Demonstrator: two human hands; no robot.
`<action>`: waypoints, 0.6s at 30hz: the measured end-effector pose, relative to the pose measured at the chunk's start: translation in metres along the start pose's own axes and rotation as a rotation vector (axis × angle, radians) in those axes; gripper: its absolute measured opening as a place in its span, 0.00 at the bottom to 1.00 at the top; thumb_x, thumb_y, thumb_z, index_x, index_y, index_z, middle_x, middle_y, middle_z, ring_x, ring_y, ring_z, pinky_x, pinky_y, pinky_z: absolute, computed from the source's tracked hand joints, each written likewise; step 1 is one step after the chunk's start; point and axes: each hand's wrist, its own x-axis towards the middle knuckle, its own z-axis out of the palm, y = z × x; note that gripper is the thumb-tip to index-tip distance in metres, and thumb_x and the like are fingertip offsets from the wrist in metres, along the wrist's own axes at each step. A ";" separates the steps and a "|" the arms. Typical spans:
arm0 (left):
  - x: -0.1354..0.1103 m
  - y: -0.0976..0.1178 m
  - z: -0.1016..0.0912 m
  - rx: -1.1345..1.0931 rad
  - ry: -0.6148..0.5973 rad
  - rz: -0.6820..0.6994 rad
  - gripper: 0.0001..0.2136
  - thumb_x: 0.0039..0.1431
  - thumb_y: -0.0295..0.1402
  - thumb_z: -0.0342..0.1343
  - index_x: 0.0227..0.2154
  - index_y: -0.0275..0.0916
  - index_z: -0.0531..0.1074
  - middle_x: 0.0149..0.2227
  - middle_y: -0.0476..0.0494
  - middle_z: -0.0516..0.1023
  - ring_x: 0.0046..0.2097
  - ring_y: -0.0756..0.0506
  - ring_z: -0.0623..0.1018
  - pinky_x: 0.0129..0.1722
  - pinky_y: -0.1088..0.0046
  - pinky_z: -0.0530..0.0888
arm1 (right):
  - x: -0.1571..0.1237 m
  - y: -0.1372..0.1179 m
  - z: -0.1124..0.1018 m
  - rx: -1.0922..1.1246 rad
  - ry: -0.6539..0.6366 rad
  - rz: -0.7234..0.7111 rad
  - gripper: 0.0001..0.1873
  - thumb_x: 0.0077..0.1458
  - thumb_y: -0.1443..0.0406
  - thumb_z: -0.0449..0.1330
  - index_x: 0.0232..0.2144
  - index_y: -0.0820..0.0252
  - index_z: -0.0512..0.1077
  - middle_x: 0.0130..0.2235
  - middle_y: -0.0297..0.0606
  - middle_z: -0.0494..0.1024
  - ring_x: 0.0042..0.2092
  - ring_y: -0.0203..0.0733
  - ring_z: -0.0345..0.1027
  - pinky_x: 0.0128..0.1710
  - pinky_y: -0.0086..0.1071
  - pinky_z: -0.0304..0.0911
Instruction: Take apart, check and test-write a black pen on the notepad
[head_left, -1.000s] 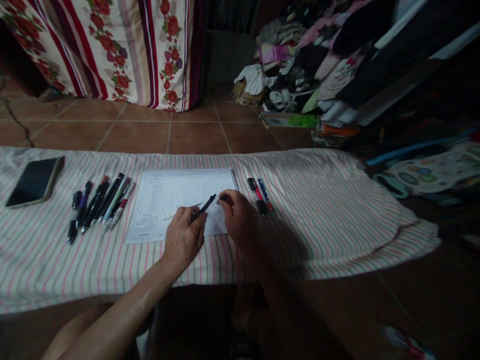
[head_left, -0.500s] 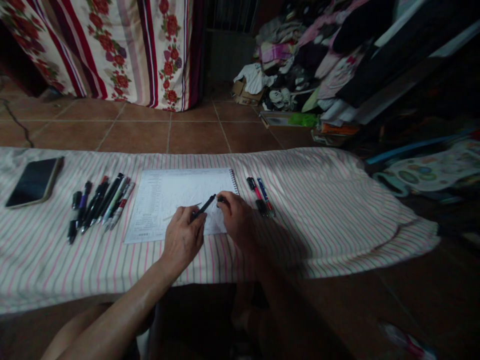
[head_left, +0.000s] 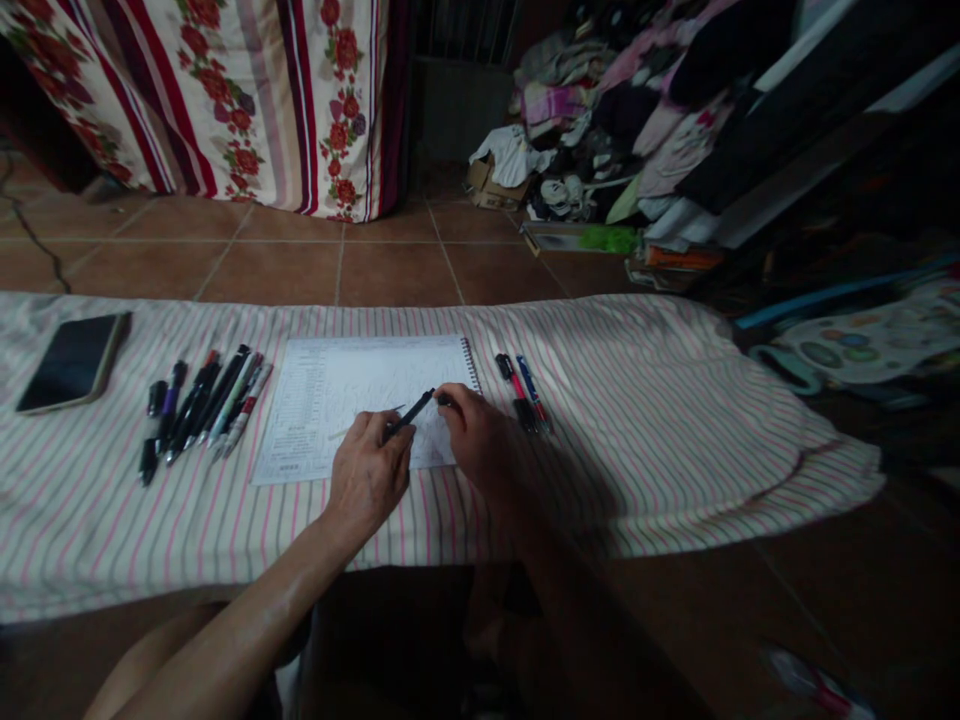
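My left hand (head_left: 365, 478) is closed round a black pen (head_left: 409, 414) that slants up to the right over a spiral notebook (head_left: 337, 400). My right hand (head_left: 484, 443) pinches a small dark piece (head_left: 445, 400), likely the pen's cap, right at the pen's upper end. Both hands rest on the notebook's near right corner. A thin pale stick (head_left: 352, 428) lies on the page by my left fingers. The notebook lies open on a striped cloth (head_left: 637, 420).
Several pens (head_left: 202, 405) lie in a row left of the notebook, and two more pens (head_left: 523, 392) lie to its right. A dark phone (head_left: 69, 362) sits at the far left. Beyond are tiled floor (head_left: 375, 265), a floral sheet (head_left: 225, 90) and piled clothes (head_left: 600, 130).
My right hand has drawn a little closer to the pen's end; the left hand holds still.
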 end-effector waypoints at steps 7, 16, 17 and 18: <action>0.001 0.001 -0.001 0.002 -0.003 0.004 0.11 0.59 0.29 0.48 0.40 0.38 0.74 0.39 0.38 0.71 0.39 0.42 0.67 0.37 0.63 0.72 | 0.000 -0.001 -0.001 0.014 -0.018 0.010 0.11 0.54 0.70 0.49 0.37 0.58 0.70 0.36 0.39 0.78 0.39 0.42 0.71 0.41 0.35 0.65; 0.000 0.001 -0.001 0.000 -0.003 0.014 0.11 0.59 0.29 0.48 0.40 0.37 0.74 0.40 0.38 0.71 0.39 0.42 0.67 0.38 0.62 0.72 | -0.001 0.002 0.006 0.035 -0.020 0.055 0.14 0.54 0.70 0.49 0.41 0.59 0.70 0.37 0.41 0.78 0.40 0.43 0.72 0.40 0.35 0.66; 0.000 0.001 -0.001 -0.004 0.002 0.017 0.11 0.59 0.29 0.48 0.40 0.38 0.74 0.40 0.38 0.71 0.40 0.42 0.67 0.38 0.62 0.72 | -0.002 0.002 0.006 0.032 -0.027 0.055 0.15 0.54 0.71 0.49 0.42 0.58 0.70 0.38 0.41 0.78 0.40 0.43 0.72 0.40 0.36 0.67; 0.000 0.001 -0.001 -0.008 0.009 0.018 0.11 0.59 0.29 0.48 0.40 0.38 0.74 0.40 0.38 0.71 0.40 0.42 0.67 0.38 0.62 0.72 | -0.002 0.002 0.007 0.032 -0.030 0.051 0.16 0.54 0.71 0.49 0.43 0.58 0.70 0.38 0.41 0.78 0.40 0.43 0.72 0.40 0.36 0.67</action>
